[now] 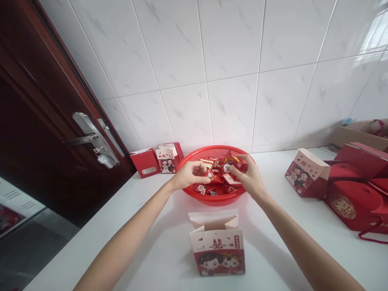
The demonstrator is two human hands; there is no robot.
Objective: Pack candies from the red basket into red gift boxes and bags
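Observation:
A red plastic basket (215, 199) holding several red candy packets stands against the tiled wall. Over its left side is my left hand (189, 175), its thumb and fingers pinched on a small red packet (213, 176). On the right side my right hand (250, 176) grips a larger red packet (230, 161) with a shiny wrapper between thumb and fingers. Nearer to me, between my forearms, an open-topped paper box (218, 252) with two cartoon faces stands upright on the white table (163, 246).
Red and white cartons (167, 160) lean by the wall at the left. On the right stand a closed cartoon box (306, 173), red gift boxes (353, 202) and a cardboard box (351, 136). A dark door (39, 101) with a metal handle is at the far left.

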